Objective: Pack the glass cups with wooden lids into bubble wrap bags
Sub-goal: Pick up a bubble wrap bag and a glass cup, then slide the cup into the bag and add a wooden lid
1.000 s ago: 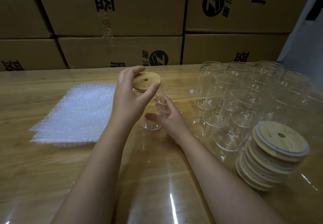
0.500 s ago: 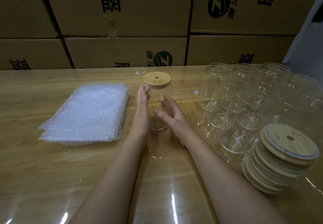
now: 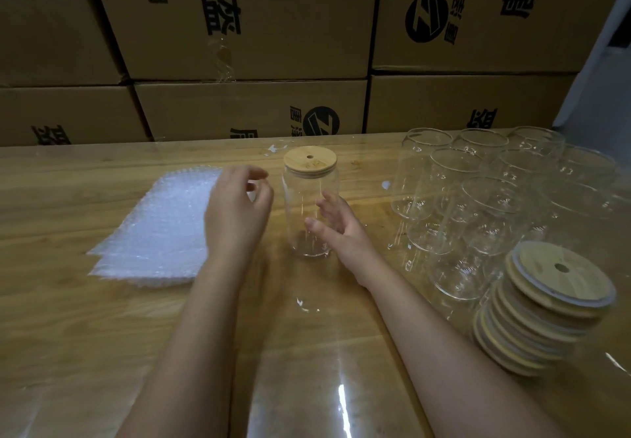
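Note:
A clear glass cup with a round wooden lid stands upright in the middle of the wooden table. My right hand lies against the cup's lower right side, fingers nearly straight and thumb in front of the glass. Whether it grips the cup is unclear. My left hand hovers left of the cup, over the right edge of the stack of bubble wrap bags. Its fingers are loosely curled and hold nothing.
Several open glass cups without lids crowd the table's right side. A leaning stack of wooden lids sits at the near right. Cardboard boxes form a wall along the table's far edge.
My left hand has left the lidded cup and moved left, over the bubble wrap bags. My right hand has stayed beside the cup.

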`<state>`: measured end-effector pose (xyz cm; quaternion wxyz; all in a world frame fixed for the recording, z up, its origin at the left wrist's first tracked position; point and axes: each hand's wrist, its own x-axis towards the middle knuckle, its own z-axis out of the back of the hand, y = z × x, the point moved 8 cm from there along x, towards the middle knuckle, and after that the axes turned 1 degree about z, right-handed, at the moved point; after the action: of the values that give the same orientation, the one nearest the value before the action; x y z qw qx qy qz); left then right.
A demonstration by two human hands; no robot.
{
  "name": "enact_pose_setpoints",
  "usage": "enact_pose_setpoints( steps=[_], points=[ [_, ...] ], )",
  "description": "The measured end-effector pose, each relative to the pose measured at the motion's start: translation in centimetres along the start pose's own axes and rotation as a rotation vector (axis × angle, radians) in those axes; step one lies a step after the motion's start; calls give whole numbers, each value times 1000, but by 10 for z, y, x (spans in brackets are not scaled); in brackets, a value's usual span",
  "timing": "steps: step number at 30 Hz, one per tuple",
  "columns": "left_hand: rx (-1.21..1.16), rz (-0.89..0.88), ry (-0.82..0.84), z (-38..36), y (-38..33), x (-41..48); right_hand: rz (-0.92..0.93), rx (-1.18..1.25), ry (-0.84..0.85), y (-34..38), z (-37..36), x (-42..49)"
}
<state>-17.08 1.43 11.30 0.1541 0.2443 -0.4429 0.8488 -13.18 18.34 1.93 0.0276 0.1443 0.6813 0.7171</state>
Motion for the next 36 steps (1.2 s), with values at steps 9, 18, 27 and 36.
enact_pose_setpoints(
  steps=[9, 18, 27, 36],
  points=[
    [715, 240, 440, 9, 56, 4, -8, -3, -12, 3, 0, -3],
    [703, 256, 301, 39, 38, 13, 37, -16, -125, 13, 7, -8],
    [531, -351, -190, 108, -83, 10, 531, -364, -484, 108, 13, -32],
    [-319, -650, -358, 157, -113, -4, 548, -393, -262, 179, -1, -48]
  ],
)
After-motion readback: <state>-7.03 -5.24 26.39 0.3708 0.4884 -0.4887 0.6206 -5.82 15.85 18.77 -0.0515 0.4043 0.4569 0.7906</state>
